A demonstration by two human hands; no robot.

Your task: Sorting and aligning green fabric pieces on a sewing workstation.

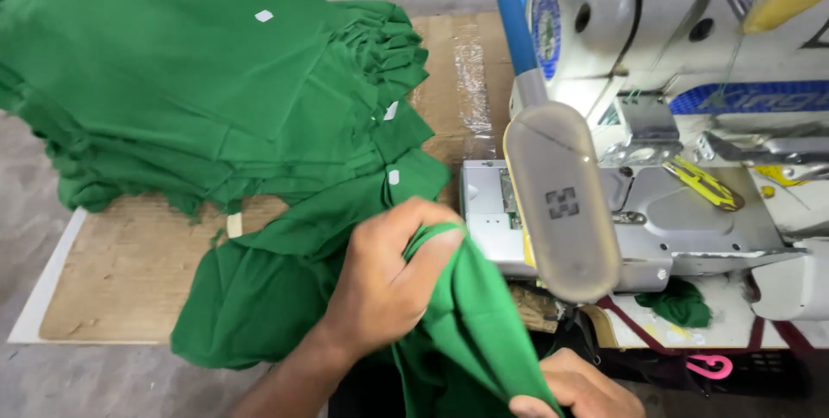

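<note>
A tall stack of green garments (173, 81) lies on a cardboard-covered surface (121, 280) to the left of a sewing machine (656, 124). Small white tags show on several pieces, which suggests, as a judgement, that many pieces are already handled and piled. One green garment (466, 323) is in hand, held in front of the machine and not yet under the needle area, so the sewing of this piece appears still to come. How many pieces remain cannot be told.

The left hand (389, 280) reaches in from the lower edge, forearm angled up and to the right, wrist bent. Its fingers (432, 250) are curled and pressed together, pinching a fold of the green garment near its top edge, with the thumb tucked against the cloth. The right hand (579, 388) sits low at the bottom edge, only partly in view; it touches the lower part of the same garment, and its fingers seem to be closed on the cloth, though the grip itself is mostly hidden.

The garment hangs between the two hands, just beside the machine's metal bed (682, 219) and below a rounded lamp head (561, 202) on a blue arm. A green scrap (678, 301) lies under the bed, and a pink hook (712, 366) lies near the surface's front edge.
</note>
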